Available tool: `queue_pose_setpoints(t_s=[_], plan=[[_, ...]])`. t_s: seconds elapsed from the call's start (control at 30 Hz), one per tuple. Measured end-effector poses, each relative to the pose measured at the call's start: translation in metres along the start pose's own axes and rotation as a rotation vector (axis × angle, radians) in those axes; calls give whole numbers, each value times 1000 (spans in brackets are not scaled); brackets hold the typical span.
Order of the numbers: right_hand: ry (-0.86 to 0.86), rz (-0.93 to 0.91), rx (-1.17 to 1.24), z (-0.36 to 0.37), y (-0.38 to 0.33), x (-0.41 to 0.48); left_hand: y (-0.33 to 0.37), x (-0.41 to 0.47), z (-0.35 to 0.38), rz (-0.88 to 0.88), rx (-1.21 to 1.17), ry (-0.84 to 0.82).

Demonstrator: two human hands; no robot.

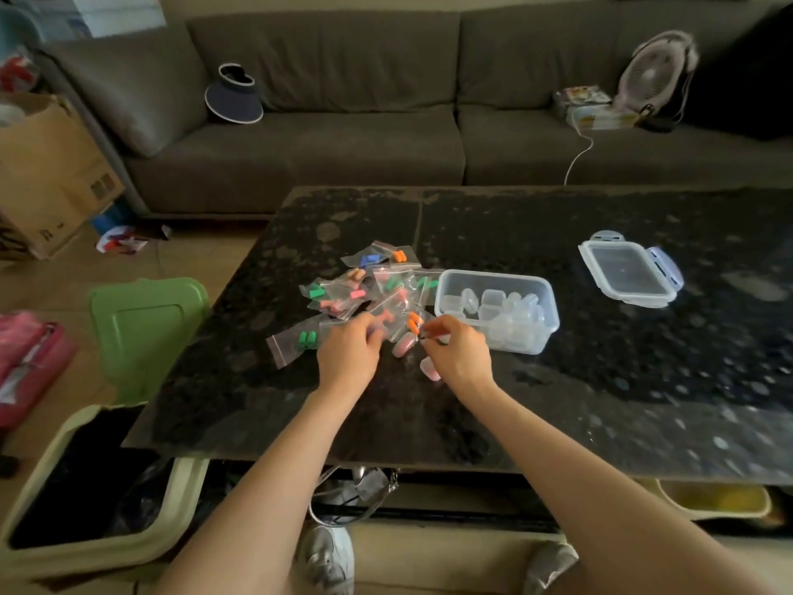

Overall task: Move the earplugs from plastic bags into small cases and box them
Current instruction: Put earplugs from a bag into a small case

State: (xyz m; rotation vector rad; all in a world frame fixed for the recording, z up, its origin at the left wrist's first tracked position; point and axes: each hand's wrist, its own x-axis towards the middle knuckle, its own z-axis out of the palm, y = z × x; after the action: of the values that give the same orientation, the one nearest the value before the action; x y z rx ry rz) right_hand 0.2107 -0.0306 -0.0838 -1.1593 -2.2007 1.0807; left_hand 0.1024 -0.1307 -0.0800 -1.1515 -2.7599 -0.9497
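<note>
Centrally, left hand [349, 352] and right hand [461, 352] in pinch grips on orange-earplug bag [407, 326], beside case-filled box [497, 277].

Head view, looking forward-down over table [600, 380], close.

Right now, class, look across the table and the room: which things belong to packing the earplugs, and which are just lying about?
For the job: bags; orange-plug bag, pinched by left hand and right hand; pink cases; box of clear cases; lid.

Lying about: visor; fan; carton; shoe.
</note>
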Motion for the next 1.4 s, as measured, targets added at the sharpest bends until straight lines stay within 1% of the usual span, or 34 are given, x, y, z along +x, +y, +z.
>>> queue_pose_setpoints(t_s=[0.03, 0.1, 0.13, 0.2, 0.3, 0.4, 0.5, 0.53, 0.6, 0.63, 0.67, 0.7, 0.8, 0.87, 0.93, 1.03, 1.17, 1.3, 1.4], plan=[[-55, 15, 110, -1, -3, 0, 3, 4, -5, -86, -177, -37], [-249, 92, 328, -3, -10, -1, 10, 6, -15, -301, -560, -137], [-334, 125, 368, -5, -13, -2, 13, 6, -19, -386, -676, -186], [-408, 201, 419, -10, -15, -3, 15, 4, -23, -419, -747, -232], [-500, 331, 578, -21, -13, -4, 17, 2, -26, -388, -806, -220], [-557, 342, 661, -29, -11, -4, 20, 3, -27, -407, -787, -189], [-534, 325, 680, -33, -11, -5, 20, 2, -22, -346, -680, -159], [-511, 312, 675, -34, -11, -6, 19, 2, -19, -280, -570, -122], [-445, 273, 670, -36, -11, -8, 18, 0, -17, -79, -288, 1], [-410, 252, 661, -37, -10, -8, 20, -3, -17, 15, -209, 36], [-382, 232, 650, -38, -10, -8, 24, -5, -19, 72, -185, 14], [-361, 217, 642, -38, -9, -8, 29, -8, -21, 96, -198, -52], [-306, 201, 628, -37, -8, -8, 41, -16, -24, 67, -286, -275], [-286, 175, 600, -37, -8, -8, 44, -18, -24, 35, -317, -323], [-294, 137, 515, -38, -8, -10, 45, -20, -23, 9, -360, -348], [-345, 102, 408, -39, -7, -11, 47, -20, -25, -63, -453, -446], [-401, 71, 374, -41, -7, -12, 45, -18, -29, -189, -584, -577], [-412, 29, 425, -42, -5, -13, 41, -15, -33, -230, -651, -646], [-420, -16, 387, -40, -3, -12, 41, -14, -28, -212, -563, -574]])
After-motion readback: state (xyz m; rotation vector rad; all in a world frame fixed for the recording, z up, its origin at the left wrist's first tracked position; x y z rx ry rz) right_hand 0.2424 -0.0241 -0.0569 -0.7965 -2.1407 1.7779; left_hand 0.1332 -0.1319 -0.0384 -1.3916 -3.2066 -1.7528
